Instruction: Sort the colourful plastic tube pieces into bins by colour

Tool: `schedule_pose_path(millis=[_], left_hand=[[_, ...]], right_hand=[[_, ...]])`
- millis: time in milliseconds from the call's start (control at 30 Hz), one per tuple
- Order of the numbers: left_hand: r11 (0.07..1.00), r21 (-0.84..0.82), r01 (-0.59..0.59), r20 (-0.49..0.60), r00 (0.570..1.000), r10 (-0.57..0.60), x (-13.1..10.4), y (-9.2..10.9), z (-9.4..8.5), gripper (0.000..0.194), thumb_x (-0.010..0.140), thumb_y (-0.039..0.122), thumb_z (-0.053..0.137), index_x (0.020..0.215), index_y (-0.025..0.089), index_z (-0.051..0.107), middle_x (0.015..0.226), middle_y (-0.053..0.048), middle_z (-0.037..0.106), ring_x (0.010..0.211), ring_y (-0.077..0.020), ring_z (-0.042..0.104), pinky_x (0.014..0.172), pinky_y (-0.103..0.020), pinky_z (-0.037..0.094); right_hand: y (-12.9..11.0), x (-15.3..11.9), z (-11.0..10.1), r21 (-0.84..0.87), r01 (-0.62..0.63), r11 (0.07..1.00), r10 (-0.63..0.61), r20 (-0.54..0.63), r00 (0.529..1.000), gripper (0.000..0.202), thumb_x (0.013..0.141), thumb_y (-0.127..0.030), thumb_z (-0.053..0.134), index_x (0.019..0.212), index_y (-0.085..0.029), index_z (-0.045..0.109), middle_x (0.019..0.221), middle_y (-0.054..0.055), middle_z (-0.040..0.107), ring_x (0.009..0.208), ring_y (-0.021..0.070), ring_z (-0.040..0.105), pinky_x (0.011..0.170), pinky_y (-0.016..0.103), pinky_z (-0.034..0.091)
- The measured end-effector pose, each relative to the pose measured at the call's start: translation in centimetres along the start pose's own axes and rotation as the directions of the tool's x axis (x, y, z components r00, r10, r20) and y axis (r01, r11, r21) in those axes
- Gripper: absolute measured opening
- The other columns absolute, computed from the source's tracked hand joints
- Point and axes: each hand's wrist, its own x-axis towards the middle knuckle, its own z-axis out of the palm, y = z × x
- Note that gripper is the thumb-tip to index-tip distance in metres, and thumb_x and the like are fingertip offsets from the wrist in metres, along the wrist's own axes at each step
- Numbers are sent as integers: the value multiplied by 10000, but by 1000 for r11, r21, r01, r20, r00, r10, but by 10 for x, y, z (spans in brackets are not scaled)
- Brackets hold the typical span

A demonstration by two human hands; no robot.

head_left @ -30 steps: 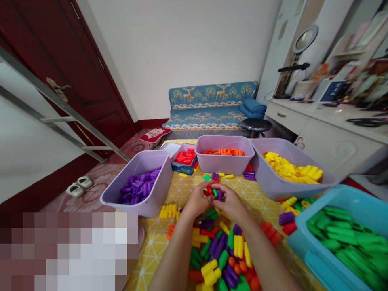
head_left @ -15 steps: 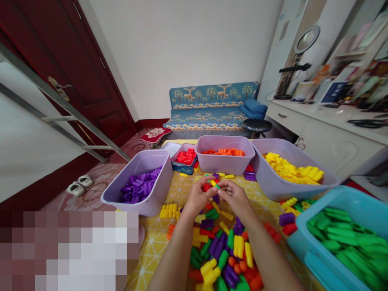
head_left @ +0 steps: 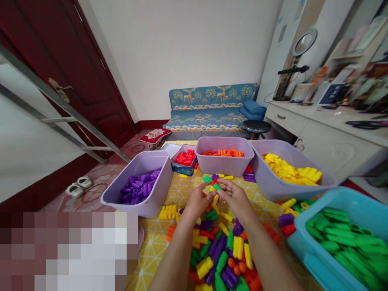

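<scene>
The green piece (head_left: 217, 186) tilts between the fingers (head_left: 223, 195).

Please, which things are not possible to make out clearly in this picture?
All in the head view:
- How the green piece joins its neighbours, if at all: fingers of the left hand and right hand cover it.
- The near end of the pile: cut off by the bottom edge.
- The far right of the teal bin: cut off by the right edge.
- What lies behind the lower-left mosaic patch.
- Lettering on the dark-blue box: blurred.
</scene>
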Motion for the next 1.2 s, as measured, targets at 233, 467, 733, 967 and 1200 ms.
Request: schedule_pose_path(millis=[233, 467, 733, 967, 1200], left_hand=[[999, 12, -44, 11, 999, 44, 2, 0, -6, 457, 877, 481, 401, 951, 124, 678, 667, -44, 660, 559, -155, 592, 584, -253, 442], [987, -127, -95, 39, 994, 100, 4, -1, -3, 358, 842, 328, 506, 1103, 139, 662, 1008, -93, 702, 959, -219, 630, 868, -333, 458], [827, -559, 69, 108, 994, -10, 5, -3, -4, 395, 653, 167, 697, 1045, 139, 658, 947, -88, 688, 840, -179, 638, 756, -292, 507], [694, -715, 89, 100, 995, -24, -1, 19, -16, 472, 562, 333, 819, 959, 138, 654, 827, -47, 700, 703, -145, 648, 725, -287, 520], [772, -629, 89, 65, 996, -62, 0, 22, -17, 408, 589, 471, 779, 737, 118, 639, 599, -1, 651, 518, -108, 603, 563, -234, 519]], right_hand=[[-44, -13, -10, 145, 236, 961, -204, -208, 957, 253, 751, -302, 642, 970, -175, 656, 742, 15, 671, 569, 104, 561, 544, 235, 441], [-82, -31, -32, 319, 750, 580, -232, -817, 527, 298, 890, -436, 433, 959, -210, 613, 982, 39, 622, 739, 111, 603, 644, 250, 464], [-31, -6, -20, -72, 131, 989, -144, -226, 963, 272, 751, -393, 619, 920, -182, 645, 873, 56, 677, 669, 143, 610, 577, 242, 457], [-4, -5, 0, -462, 134, 876, -115, 68, 991, 376, 683, -273, 666, 1053, -218, 631, 936, 39, 691, 677, 154, 640, 655, 284, 499], [-12, -9, 4, -435, 210, 875, -162, 145, 976, 181, 797, -348, 572, 849, -206, 670, 733, 18, 685, 632, 152, 623, 579, 241, 464]])
